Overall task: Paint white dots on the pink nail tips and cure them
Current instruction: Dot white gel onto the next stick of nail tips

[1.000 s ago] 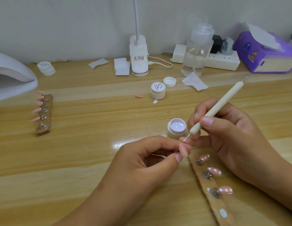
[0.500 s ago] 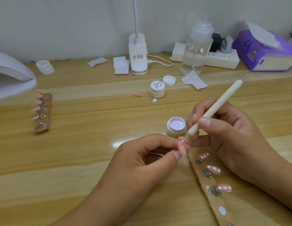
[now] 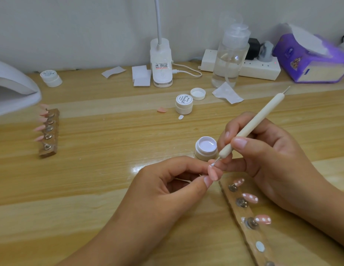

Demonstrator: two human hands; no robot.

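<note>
Head view, centre frame: the left hand (image 3: 167, 186) pinches a pink nail tip (image 3: 213, 172) while the right hand (image 3: 263, 150) grips a dotting tool (image 3: 250, 127) whose white-loaded point touches it. A tremor could smear the dot or nudge the open gel pot (image 3: 206, 148) just behind. The tip's holder is hidden by fingers; the curing lamp (image 3: 13, 87) is cut off at upper left.

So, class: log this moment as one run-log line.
left hand: holds pink nail tip | right hand: dotting tool at tip | open white gel jar behind
</note>
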